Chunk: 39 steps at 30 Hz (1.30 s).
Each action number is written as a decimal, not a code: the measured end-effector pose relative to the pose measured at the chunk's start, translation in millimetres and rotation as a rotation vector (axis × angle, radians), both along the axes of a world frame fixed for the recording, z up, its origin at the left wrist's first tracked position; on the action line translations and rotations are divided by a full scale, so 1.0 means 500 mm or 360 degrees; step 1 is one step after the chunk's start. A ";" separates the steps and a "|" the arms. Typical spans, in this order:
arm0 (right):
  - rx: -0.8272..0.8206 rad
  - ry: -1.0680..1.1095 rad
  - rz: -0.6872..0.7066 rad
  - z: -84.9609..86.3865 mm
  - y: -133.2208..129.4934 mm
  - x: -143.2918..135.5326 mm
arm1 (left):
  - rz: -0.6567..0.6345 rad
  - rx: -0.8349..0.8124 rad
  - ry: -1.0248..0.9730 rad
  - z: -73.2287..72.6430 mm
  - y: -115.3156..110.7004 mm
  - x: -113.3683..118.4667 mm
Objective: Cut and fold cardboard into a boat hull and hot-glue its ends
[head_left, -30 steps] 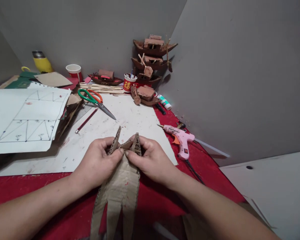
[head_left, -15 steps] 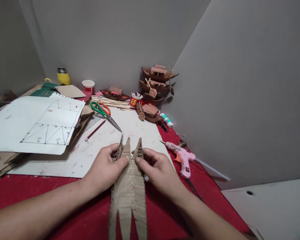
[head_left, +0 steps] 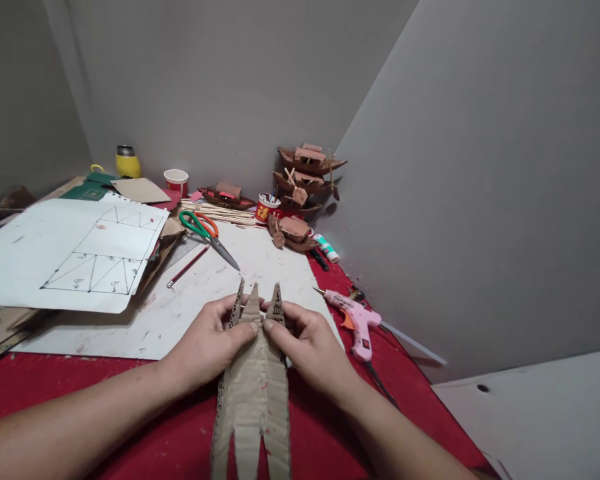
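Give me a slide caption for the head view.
Left hand and right hand hold notched cardboard, with scissors and a pink glue gun nearby.

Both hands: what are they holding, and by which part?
The left hand and right hand grip the cut cardboard near the base of its far points.

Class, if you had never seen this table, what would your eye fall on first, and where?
The notched cardboard held in the left hand and right hand, front and centre, stands out first. The pink glue gun lies to its right; brown model boats are stacked at the back.
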State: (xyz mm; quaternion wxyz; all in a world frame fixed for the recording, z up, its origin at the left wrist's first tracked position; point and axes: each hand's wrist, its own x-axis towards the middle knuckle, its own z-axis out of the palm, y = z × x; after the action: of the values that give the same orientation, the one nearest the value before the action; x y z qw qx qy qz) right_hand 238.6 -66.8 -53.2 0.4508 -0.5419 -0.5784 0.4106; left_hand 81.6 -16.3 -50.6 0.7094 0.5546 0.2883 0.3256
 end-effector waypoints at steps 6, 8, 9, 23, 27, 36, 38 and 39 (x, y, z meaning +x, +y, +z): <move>0.0172 -0.0327 -0.0048 0.002 -0.010 0.004 | 0.0057 -0.0208 -0.0086 0.003 0.002 0.001; 0.0192 -0.0274 -0.0035 0.001 -0.015 0.008 | 0.0134 -0.0396 -0.0149 0.009 0.009 -0.001; 0.0194 -0.0197 -0.0034 0.000 -0.018 0.009 | 0.0175 -0.0492 -0.0179 0.012 0.017 -0.004; 0.0261 -0.0125 -0.0036 0.005 -0.024 0.009 | -0.0618 -0.0677 -0.0171 0.010 0.087 -0.034; 0.0135 0.0013 -0.0046 0.010 -0.022 0.009 | 0.0150 -0.0618 0.0087 0.011 0.060 -0.015; -0.0227 0.0010 0.0135 -0.004 -0.004 -0.003 | 0.0339 -0.0292 0.0133 0.005 0.037 -0.008; -0.0176 -0.0055 0.0118 -0.010 0.002 -0.004 | 0.0278 -0.0278 0.0203 0.006 0.028 -0.009; -0.0151 -0.0081 0.0105 -0.013 0.005 -0.003 | 0.0256 -0.0259 0.0220 0.006 0.025 -0.009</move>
State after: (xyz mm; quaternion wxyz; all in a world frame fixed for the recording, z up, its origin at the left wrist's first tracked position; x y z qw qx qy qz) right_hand 237.1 -64.1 -59.7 0.3960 -0.5537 -0.5870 0.4382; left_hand 77.0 -3.7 -47.4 0.7021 0.4913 0.4056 0.3180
